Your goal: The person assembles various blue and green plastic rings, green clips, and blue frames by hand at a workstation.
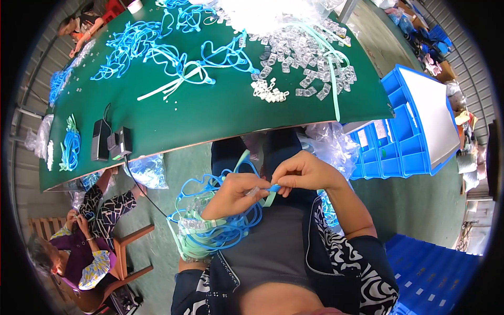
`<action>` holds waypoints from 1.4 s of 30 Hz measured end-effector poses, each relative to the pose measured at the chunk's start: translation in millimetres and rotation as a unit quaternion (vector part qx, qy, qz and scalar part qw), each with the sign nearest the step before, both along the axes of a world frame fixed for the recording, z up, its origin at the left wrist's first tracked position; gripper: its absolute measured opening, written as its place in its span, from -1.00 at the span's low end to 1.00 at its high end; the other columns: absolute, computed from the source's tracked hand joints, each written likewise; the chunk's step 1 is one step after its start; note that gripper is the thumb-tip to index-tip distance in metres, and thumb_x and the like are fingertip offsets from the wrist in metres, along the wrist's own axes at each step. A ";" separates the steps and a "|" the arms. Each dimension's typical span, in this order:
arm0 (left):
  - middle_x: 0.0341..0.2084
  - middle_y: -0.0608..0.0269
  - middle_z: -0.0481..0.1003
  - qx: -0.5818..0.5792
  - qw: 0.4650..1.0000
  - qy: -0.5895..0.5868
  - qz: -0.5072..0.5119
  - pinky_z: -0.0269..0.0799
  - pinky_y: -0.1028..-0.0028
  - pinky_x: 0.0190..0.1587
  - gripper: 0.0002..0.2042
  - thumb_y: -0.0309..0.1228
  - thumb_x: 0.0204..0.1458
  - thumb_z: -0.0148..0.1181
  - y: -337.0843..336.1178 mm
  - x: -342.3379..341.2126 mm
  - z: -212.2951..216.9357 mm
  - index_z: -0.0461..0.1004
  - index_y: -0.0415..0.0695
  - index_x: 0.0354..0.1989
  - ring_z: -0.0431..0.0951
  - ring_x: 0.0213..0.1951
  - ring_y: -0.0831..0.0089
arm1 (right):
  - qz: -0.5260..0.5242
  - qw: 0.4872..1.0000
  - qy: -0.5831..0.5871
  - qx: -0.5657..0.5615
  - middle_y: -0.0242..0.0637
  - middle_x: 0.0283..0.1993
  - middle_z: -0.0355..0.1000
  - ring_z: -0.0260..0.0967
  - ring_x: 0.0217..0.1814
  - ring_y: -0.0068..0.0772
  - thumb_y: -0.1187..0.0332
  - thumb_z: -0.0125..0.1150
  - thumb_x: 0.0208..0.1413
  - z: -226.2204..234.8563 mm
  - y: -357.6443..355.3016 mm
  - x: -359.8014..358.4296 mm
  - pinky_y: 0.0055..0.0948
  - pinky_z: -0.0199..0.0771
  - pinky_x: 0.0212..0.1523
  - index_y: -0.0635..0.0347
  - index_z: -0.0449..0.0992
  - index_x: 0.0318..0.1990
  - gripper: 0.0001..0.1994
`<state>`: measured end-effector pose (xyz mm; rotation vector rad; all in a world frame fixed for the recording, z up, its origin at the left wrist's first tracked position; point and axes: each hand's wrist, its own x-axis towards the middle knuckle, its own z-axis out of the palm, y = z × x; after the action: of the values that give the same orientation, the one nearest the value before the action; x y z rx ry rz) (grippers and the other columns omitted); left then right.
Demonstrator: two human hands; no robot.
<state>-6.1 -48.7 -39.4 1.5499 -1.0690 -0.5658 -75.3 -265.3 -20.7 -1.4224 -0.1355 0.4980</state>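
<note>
- Green worktop [210, 115] fills the upper view of a workshop, strewn with loose blue straps [157, 47] and a heap of small clear plastic clips [304, 52].
- Below its edge, over the lap, the right hand [307, 173] pinches the end of a blue strap [274, 188] between thumb and forefinger.
- Touching it, the left hand [231, 194] clenches a small clear clip [253, 191], fingers curled tight.
- Judged from this, the step in hand is fitting clip to strap; the next move calls for lining the strap's tip up with the clip's opening.
- Looped over the left wrist hangs a bundle of blue and pale green straps [210, 231].
- Blue bins [399, 142] stand to the right; a seated co-worker [84, 247] works lower left.
</note>
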 end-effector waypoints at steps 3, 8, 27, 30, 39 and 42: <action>-0.59 0.12 0.45 0.010 1.000 0.011 -0.022 0.27 0.50 -0.54 -0.86 -0.55 -0.10 0.17 -3.1 1.7 -0.2 0.50 -0.27 -0.33 0.42 -0.58 0.42 | -0.010 0.999 -0.028 -0.026 -0.27 -0.46 0.47 0.46 -0.47 -0.55 0.56 0.11 -0.01 -3.3 0.3 -0.8 -0.61 0.46 -0.46 0.33 0.50 -0.34 -0.92; -0.61 0.25 0.44 0.043 0.990 0.134 -0.012 0.24 0.56 -0.51 -0.87 -0.50 0.00 0.12 -12.6 -2.2 -3.3 0.50 -0.29 -0.32 0.35 -0.55 0.62 | -0.201 0.815 -0.413 -0.354 -0.35 -0.61 0.34 0.28 -0.62 -0.63 0.62 0.17 -0.24 -13.6 -8.8 9.4 -0.64 0.23 -0.61 0.28 0.44 -0.51 -0.91; -0.59 0.38 0.41 0.048 0.984 0.171 -0.026 0.24 0.62 -0.46 -0.83 -0.44 0.04 0.11 -50.8 -3.3 1.7 0.49 -0.31 -0.30 0.31 -0.49 0.71 | -0.307 0.947 -0.091 0.027 -0.31 -0.40 0.44 0.05 -0.74 -0.77 0.28 -0.09 0.22 -15.2 -27.3 -6.4 -0.72 0.06 -0.74 0.17 0.35 -0.21 -0.83; -0.60 0.36 0.41 0.094 0.982 0.162 -0.027 0.24 0.63 -0.47 -0.83 -0.44 0.04 0.11 -57.6 1.2 -3.1 0.49 -0.31 -0.30 0.32 -0.49 0.71 | -0.248 0.903 -0.241 -0.256 -0.36 -0.46 0.40 0.18 -0.61 -0.72 0.37 -0.01 0.17 -28.0 -8.6 -2.3 -0.67 0.09 -0.64 0.23 0.41 -0.32 -0.87; -0.56 0.35 0.42 0.057 0.980 0.187 -0.026 0.31 0.61 -0.49 -0.76 -0.40 0.12 0.04 -81.4 -0.1 -0.6 0.43 -0.26 -0.11 0.38 -0.48 0.68 | -0.431 0.764 -0.314 -0.362 -0.37 -0.56 0.37 0.22 -0.60 -0.68 0.50 0.05 0.11 -50.1 -57.0 19.5 -0.62 0.21 -0.59 0.29 0.45 -0.34 -0.93; -0.50 0.34 0.43 -0.031 0.978 0.174 0.113 0.36 0.59 -0.47 -0.76 -0.41 0.13 0.02 -84.3 17.1 -21.3 0.42 -0.24 -0.07 0.40 -0.47 0.66 | -0.440 0.740 -0.350 -0.368 -0.31 -0.66 0.32 0.23 -0.69 -0.56 0.52 0.09 0.06 -46.0 -70.3 10.2 -0.54 0.20 -0.65 0.26 0.46 -0.33 -0.95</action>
<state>11.0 -133.0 -60.8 1.4301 -0.6298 -0.6123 -65.1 -335.6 -66.8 -2.1760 0.1703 -0.9097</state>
